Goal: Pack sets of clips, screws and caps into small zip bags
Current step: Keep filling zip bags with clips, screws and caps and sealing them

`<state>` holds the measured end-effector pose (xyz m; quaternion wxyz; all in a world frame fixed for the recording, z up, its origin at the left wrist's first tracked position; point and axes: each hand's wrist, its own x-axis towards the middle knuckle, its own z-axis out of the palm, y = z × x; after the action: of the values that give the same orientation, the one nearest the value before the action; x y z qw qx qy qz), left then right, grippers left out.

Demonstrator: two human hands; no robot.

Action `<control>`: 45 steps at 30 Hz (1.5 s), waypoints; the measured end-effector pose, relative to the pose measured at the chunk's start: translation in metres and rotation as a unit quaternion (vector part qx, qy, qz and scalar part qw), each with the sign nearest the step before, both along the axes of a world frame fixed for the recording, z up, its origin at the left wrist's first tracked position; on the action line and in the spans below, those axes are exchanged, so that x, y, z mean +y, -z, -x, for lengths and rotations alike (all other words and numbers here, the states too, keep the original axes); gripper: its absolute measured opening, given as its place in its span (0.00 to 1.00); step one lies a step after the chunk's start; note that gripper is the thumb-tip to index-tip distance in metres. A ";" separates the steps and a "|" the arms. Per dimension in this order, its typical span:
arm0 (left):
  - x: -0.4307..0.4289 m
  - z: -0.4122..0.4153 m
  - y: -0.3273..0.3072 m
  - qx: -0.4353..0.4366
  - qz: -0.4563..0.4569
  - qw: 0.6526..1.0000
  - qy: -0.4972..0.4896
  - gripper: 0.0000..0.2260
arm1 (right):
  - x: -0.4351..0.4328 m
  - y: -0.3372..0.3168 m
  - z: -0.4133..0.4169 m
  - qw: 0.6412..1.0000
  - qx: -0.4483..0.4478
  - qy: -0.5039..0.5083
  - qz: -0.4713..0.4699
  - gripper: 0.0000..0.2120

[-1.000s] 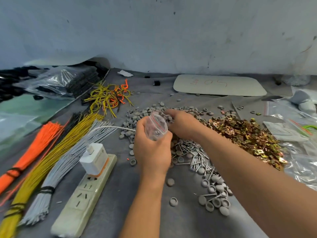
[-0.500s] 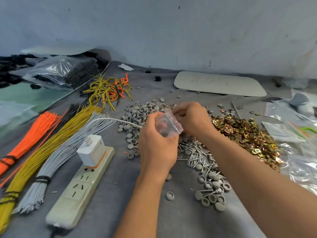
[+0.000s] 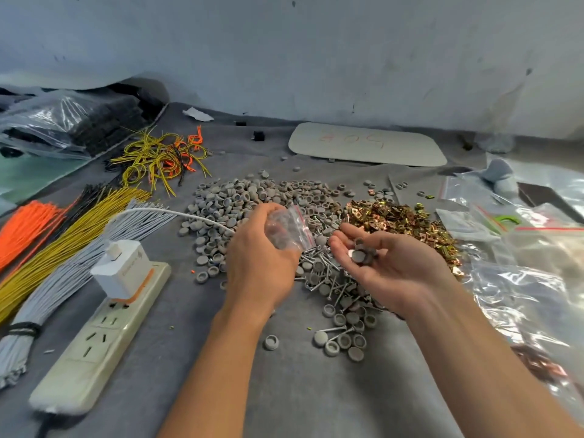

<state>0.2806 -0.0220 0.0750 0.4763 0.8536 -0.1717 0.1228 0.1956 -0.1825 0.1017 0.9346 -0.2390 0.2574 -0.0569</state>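
Observation:
My left hand [image 3: 257, 257] grips a small clear zip bag [image 3: 289, 227] with a red strip along its mouth; the mouth points toward my right hand. My right hand [image 3: 392, 263] lies palm up just right of the bag, fingers relaxed, with a few grey caps [image 3: 361, 252] resting in the palm. A broad pile of grey caps [image 3: 252, 197] spreads behind both hands. Silver screws [image 3: 328, 273] lie scattered beneath and between the hands. A heap of gold metal clips [image 3: 401, 219] sits behind my right hand.
A white power strip [image 3: 94, 336] with a plugged charger [image 3: 123, 268] lies at left, beside bundles of orange, yellow and grey wires [image 3: 53, 235]. Empty zip bags and plastic sheets [image 3: 521, 273] fill the right side. A pale board [image 3: 366, 143] lies near the wall.
My right hand has drawn back from the bag's mouth and turned palm up with caps in it. My left hand tilted the bag toward the right.

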 end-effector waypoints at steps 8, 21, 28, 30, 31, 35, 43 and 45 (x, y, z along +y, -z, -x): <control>-0.001 0.002 0.004 -0.010 -0.025 0.999 0.030 0.22 | 0.000 -0.003 0.001 0.999 -0.028 -0.014 0.036 0.12; -0.003 0.010 0.003 0.014 -0.038 0.992 0.122 0.23 | 0.010 -0.018 0.007 0.715 0.033 -0.006 0.698 0.08; -0.007 0.012 0.004 -0.005 -0.058 0.981 0.185 0.22 | 0.013 -0.019 0.007 0.620 0.032 -0.134 0.772 0.10; -0.008 0.011 0.005 0.002 -0.037 0.981 0.192 0.21 | 0.014 -0.020 0.007 0.621 0.034 -0.133 0.771 0.09; -0.008 0.010 0.005 0.011 -0.022 0.981 0.194 0.20 | 0.015 -0.021 0.008 0.642 0.027 -0.128 0.755 0.07; -0.008 0.007 0.008 0.047 0.035 0.981 0.185 0.19 | 0.007 -0.026 0.010 0.849 0.028 -0.031 0.526 0.09; -0.007 0.007 0.011 -0.002 0.005 0.989 0.149 0.21 | -0.004 -0.022 0.009 0.997 0.010 0.044 0.055 0.20; -0.007 0.007 0.012 -0.023 -0.022 0.989 0.143 0.22 | -0.004 -0.020 0.007 0.998 0.002 0.036 0.055 0.13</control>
<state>0.2733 -0.0292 0.0627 0.4657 0.8277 -0.3055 0.0690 0.1884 -0.1867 0.1216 0.9168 -0.2805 0.2644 -0.1044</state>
